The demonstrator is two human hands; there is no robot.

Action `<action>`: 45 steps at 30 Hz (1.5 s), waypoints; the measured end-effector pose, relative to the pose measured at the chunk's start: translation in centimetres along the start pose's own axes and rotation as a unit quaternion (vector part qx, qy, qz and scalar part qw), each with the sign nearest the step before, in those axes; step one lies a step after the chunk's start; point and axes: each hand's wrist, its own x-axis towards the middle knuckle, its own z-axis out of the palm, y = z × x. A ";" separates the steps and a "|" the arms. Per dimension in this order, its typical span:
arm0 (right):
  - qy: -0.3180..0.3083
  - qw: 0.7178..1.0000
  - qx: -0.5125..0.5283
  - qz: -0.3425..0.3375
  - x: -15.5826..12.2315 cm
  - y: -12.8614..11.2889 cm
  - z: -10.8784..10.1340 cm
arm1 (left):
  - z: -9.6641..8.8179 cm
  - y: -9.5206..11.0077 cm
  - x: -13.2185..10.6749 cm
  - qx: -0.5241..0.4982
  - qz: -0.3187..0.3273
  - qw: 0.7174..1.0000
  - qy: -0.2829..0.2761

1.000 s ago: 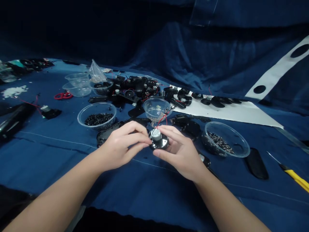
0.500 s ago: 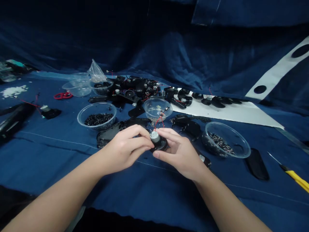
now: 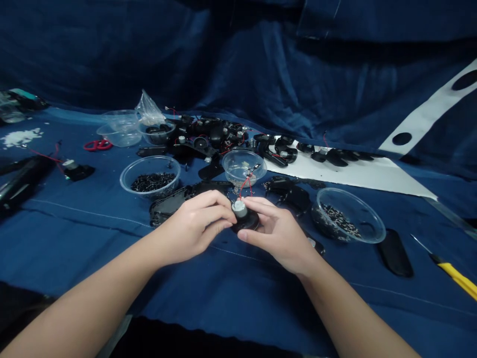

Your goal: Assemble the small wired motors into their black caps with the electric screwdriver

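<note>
Between my two hands is a small motor (image 3: 239,209), a pale cylinder seated in a round black housing, with thin red wires (image 3: 246,188) rising from its top to a small connector. My right hand (image 3: 278,231) grips the housing from the right, thumb in front and fingers behind. My left hand (image 3: 199,223) is closed at the motor's left side, thumb and fingertips touching its edge. Whether a small part sits between those left fingertips cannot be made out. Just behind the hands lies an open black plastic shell (image 3: 169,205).
Clear bowls of small screws stand left (image 3: 151,181) and right (image 3: 348,219), with another bowl (image 3: 244,166) behind the motor. A yellow-handled screwdriver (image 3: 452,271) lies at far right, near a black cover (image 3: 395,252). Red scissors (image 3: 97,144) and black parts (image 3: 214,134) lie further back.
Both hands stay around the motor at nearly the same place. The left fingertips have drawn back slightly from the motor's front, and more of the black housing shows.
</note>
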 end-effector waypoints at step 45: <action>0.020 0.999 0.037 0.011 -0.4 -0.8 0.1 | 0.5 0.6 0.4 0.006 0.024 0.998 0.057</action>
